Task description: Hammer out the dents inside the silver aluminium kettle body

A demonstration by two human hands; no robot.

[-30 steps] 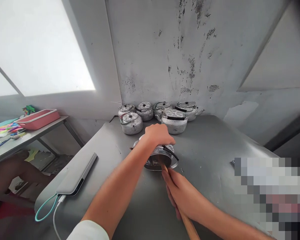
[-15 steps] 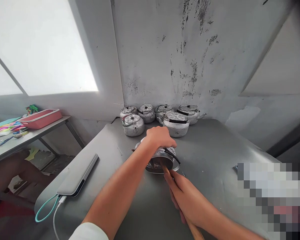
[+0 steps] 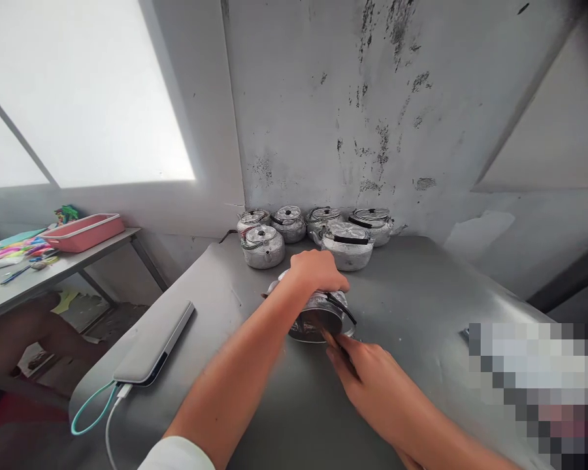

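A dented silver kettle (image 3: 326, 303) lies tipped on the table, its open mouth facing me and its black handle (image 3: 342, 308) on the right. My left hand (image 3: 318, 269) is closed over the top of the kettle, with its fingers mostly hidden behind it. My right hand (image 3: 370, 372) is wrapped round a wooden stick (image 3: 329, 337). The stick's front end points into the kettle's mouth, and its back end shows below my wrist. What is at the stick's far end cannot be made out.
Several lidded silver kettles (image 3: 263, 251) stand against the stained wall. A power bank (image 3: 154, 346) with a cable lies on the left of the grey table (image 3: 294, 411). A blurred patch covers the right. A side table holds a pink basket (image 3: 85, 234); a person's leg (image 3: 24, 333) shows below.
My right hand has drawn the wooden stick slightly back and to the right. My left hand stays on the kettle. The view has shifted a little.
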